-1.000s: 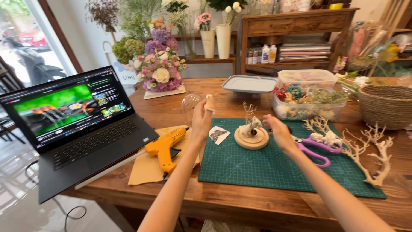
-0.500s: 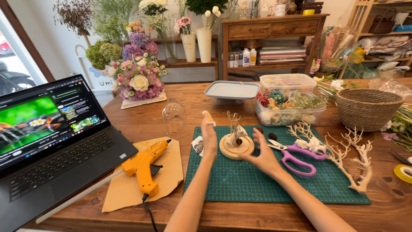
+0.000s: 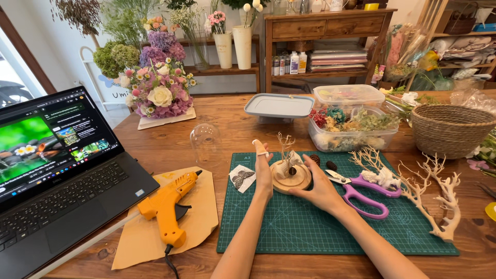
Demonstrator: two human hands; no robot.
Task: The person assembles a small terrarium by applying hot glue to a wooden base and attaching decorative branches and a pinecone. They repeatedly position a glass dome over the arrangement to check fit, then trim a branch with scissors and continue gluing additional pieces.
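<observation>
On the green cutting mat [image 3: 310, 227], just above the centre of the view, a round wooden base [image 3: 292, 180] carries a small arrangement with a bare twig [image 3: 283, 144] standing upright in it. Both hands flank this base: the left hand [image 3: 263, 173] stands edge-on at its nine o'clock side, fingers straight and pressed together, one tip wrapped in white tape, resting flat against the rim rather than gripping. The right hand [image 3: 321, 186] cups the rim from four o'clock, fingers spread and lightly curled on the wood, apparently to steady the piece so the twig stays upright. At three o'clock of the base lie purple-handled scissors [image 3: 361, 190], and further that way pale coral-like branches [image 3: 436, 194], close for easy reach. An orange glue gun [image 3: 166, 206] rests on brown paper [image 3: 199, 227] at eight o'clock, presumably so drips spare the table [image 3: 217, 126]. A clear glass dome [image 3: 206, 144] stands at ten o'clock, off the base. A plastic box of dried flowers [image 3: 354, 129] sits at one o'clock, and an open laptop [image 3: 57, 170] faces the person from nine o'clock.
</observation>
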